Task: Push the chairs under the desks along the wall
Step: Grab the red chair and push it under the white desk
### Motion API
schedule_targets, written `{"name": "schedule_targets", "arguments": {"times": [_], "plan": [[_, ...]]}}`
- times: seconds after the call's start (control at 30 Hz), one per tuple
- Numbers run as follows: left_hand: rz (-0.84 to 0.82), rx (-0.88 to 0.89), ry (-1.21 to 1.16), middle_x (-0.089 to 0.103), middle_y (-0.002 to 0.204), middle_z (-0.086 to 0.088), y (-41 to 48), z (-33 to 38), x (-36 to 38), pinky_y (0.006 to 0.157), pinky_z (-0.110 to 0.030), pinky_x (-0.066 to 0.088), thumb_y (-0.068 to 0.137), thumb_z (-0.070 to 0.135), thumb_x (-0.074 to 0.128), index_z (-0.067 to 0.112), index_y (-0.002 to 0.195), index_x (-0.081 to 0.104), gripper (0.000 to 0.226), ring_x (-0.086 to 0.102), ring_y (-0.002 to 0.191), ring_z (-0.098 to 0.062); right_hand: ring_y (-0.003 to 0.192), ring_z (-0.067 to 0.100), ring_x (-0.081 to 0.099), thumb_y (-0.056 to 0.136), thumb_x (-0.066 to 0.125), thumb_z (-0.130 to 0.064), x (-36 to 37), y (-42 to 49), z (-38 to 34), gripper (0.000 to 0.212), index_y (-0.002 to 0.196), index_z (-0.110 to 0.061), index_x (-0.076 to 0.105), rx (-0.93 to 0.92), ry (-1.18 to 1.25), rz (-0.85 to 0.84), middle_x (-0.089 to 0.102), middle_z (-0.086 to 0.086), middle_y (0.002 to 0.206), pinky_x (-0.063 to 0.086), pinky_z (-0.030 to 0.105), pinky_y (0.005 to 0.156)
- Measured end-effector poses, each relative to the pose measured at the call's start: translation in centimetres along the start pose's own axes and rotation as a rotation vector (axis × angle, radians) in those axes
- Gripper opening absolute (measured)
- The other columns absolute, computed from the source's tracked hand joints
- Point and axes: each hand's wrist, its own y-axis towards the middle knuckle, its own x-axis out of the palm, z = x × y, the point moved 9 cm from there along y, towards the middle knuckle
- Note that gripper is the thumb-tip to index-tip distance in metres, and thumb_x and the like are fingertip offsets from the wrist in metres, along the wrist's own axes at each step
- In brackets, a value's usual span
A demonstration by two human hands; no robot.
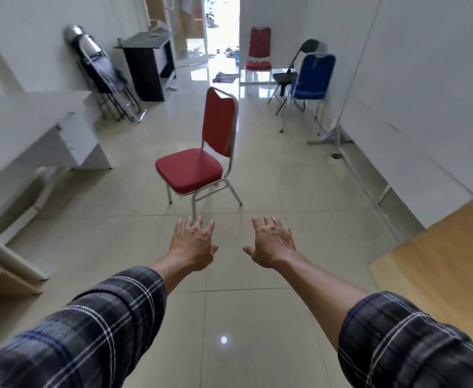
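1. Grip: the left hand [192, 242] and the right hand [271, 242] are both stretched forward over the floor [229, 303], palms down, fingers spread. Neither holds or touches anything.

2. Nearest task item: the red chair [199, 152] stands just beyond the fingertips, apart from them. It is upright, in the middle of the floor, its seat turned toward the white desk [33, 127]. It is not under any desk.

3. Left of the red chair: the white desk stands against the left wall. The space beneath it appears open, with no chair in it. A beige surface [2, 264] sits nearer the camera than the chair on the same side; what it belongs to cannot be told.

4. Beyond the red chair, left side: folded chairs [103, 71] lean against the wall, and a black desk [148, 65] stands past them. No chair is seen at the black desk.

5. Beyond the red chair, right side: a second red chair [259, 49], a black folding chair [291, 74] and a blue chair [311, 77] stand in the open near the right wall. A wooden top [440, 247] shows nearer the camera on the right.

6. Judgement: no chair is seen tucked under a desk, so the task appears to be at or near its start. The step in hand looks like the reach for the red chair. Remaining work: seize it, push it under the white desk, then deal with the three chairs farther off.
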Motion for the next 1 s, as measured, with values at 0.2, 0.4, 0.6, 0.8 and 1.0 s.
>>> {"name": "schedule_targets", "arguments": {"times": [0.2,0.4,0.6,0.8,1.0], "plan": [[-0.013,0.052,-0.043,0.019,0.16,-0.012,11.8,4.6,-1.4,0.118,-0.051,0.011,0.091,0.062,0.039,0.024,0.152,0.022,0.073,0.015,0.147,-0.033,0.151,0.03,0.016,0.091,0.056,-0.06,-2.7,9.3,7.2,0.08,0.153,-0.02,0.025,0.08,0.013,0.017,0.023,0.012,0.163,0.018,0.054,0.119],[0.006,0.076,-0.043,0.015,0.161,-0.01,26.4,5.3,-3.6,0.118,-0.052,0.009,0.091,0.065,0.036,0.026,0.152,0.019,0.075,0.013,0.147,-0.032,0.152,0.029,0.014,0.093,0.05,-0.063,-6.3,21.5,11.1,0.079,0.155,-0.02,0.025,0.119,0.03,0.053,0.021,0.013,0.164,0.015,0.055,0.119],[-0.025,0.102,-0.012,0.015,0.161,-0.011,41.1,5.0,-6.3,0.118,-0.053,0.01,0.09,0.066,0.034,0.026,0.153,0.018,0.076,0.014,0.147,-0.033,0.152,0.029,0.015,0.093,0.05,-0.061,-10.4,34.3,13.3,0.078,0.155,-0.019,0.025,0.144,0.063,0.059,0.021,0.013,0.164,0.015,0.054,0.119],[-0.041,0.067,0.007,0.013,0.161,-0.011,52.2,4.2,-7.5,0.118,-0.052,0.011,0.091,0.067,0.035,0.026,0.153,0.017,0.077,0.014,0.147,-0.033,0.151,0.029,0.015,0.093,0.051,-0.061,-12.6,46.3,15.3,0.078,0.154,-0.02,0.026,0.108,0.04,0.038,0.022,0.014,0.163,0.015,0.055,0.119],[-0.052,-0.089,-0.017,0.013,0.161,-0.012,64.2,2.6,-7.7,0.117,-0.052,0.011,0.09,0.067,0.035,0.025,0.153,0.016,0.078,0.015,0.147,-0.033,0.151,0.03,0.016,0.093,0.051,-0.062,-14.4,59.9,18.0,0.078,0.153,-0.019,0.026,-0.008,0.021,0.014,0.023,0.014,0.162,0.016,0.055,0.119]]}}
